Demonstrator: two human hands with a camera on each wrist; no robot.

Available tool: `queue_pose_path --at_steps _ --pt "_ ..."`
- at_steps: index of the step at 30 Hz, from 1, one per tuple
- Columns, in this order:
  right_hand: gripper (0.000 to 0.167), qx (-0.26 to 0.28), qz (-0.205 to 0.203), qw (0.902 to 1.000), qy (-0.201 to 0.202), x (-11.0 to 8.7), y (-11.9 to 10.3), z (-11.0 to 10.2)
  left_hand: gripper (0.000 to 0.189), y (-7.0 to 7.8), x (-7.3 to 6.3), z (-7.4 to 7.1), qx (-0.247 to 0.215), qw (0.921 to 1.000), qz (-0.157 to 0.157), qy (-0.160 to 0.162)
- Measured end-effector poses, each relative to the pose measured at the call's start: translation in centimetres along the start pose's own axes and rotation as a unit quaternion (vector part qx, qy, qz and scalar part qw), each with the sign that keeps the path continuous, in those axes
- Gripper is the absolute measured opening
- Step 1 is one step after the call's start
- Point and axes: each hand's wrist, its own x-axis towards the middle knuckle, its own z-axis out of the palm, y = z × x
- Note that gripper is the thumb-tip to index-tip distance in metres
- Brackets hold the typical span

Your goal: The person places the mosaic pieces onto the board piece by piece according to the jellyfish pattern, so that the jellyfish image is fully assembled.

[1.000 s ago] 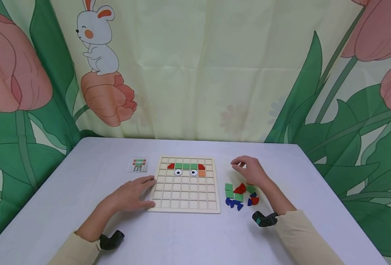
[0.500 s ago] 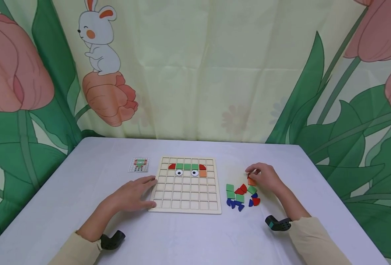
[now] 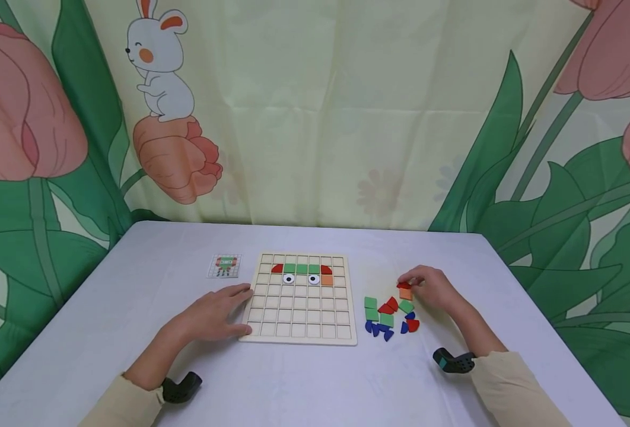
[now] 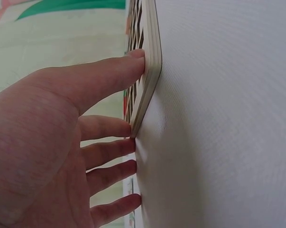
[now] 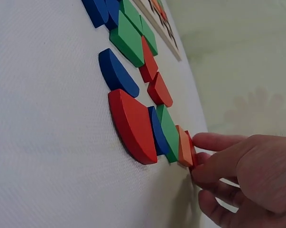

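Note:
My left hand (image 3: pixel 216 314) rests at the left edge of a wooden grid board (image 3: pixel 296 343). In the left wrist view the thumb (image 4: pixel 133 64) lies on the board's rim, the fingers spread loosely along its side. On the board sit green squares (image 3: pixel 301 268) in a row between two red pieces, two eye tiles (image 3: pixel 289 279) and an orange square (image 3: pixel 327 280). My right hand (image 3: pixel 432 287) pinches a red piece (image 3: pixel 403 285) between thumb and index finger, at the far end of the loose pieces. This red piece, partly hidden by fingers, lies right beside another orange square (image 5: pixel 183 148).
Right of the board lie loose green squares (image 3: pixel 371 303), red pieces (image 3: pixel 392 303) and several blue pieces (image 3: pixel 376 330). A small pattern card (image 3: pixel 225 265) lies left of the board. A printed curtain (image 3: pixel 315 118) hangs behind the white table (image 3: pixel 315 379).
My right hand has moved right and toward me from above the table, down to the red piece by the orange square. My left hand stays at the board's edge.

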Motion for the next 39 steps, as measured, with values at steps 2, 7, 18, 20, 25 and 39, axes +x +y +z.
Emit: queue_pose_path --at_steps 2,7,18,20,25,39 --pt "0.032 -0.003 -0.004 1.0 -0.001 0.0 0.1 0.0 0.077 0.0 0.0 0.0 -0.001 1.0 0.001 0.001" --pt "0.029 0.003 0.006 1.0 -0.001 0.2 0.2 0.2 0.077 0.0 -0.1 0.1 -0.001 1.0 -0.001 0.0" --pt "0.028 0.002 -0.005 1.0 0.006 0.4 0.4 0.3 0.077 0.0 -0.2 0.1 -0.003 1.0 0.003 0.002" --pt "0.028 0.003 -0.004 0.9999 0.009 0.5 0.4 0.4 0.076 0.0 -0.3 0.1 -0.007 1.0 0.002 0.001" --pt "0.028 0.013 0.0 0.9997 0.021 0.9 -0.4 0.6 0.075 0.1 -0.3 0.0 -0.006 0.9999 0.008 0.003" --pt "0.029 0.037 -0.036 0.9986 0.009 2.2 -5.4 3.1 0.076 0.1 -0.1 -0.1 0.002 1.0 0.002 0.002"
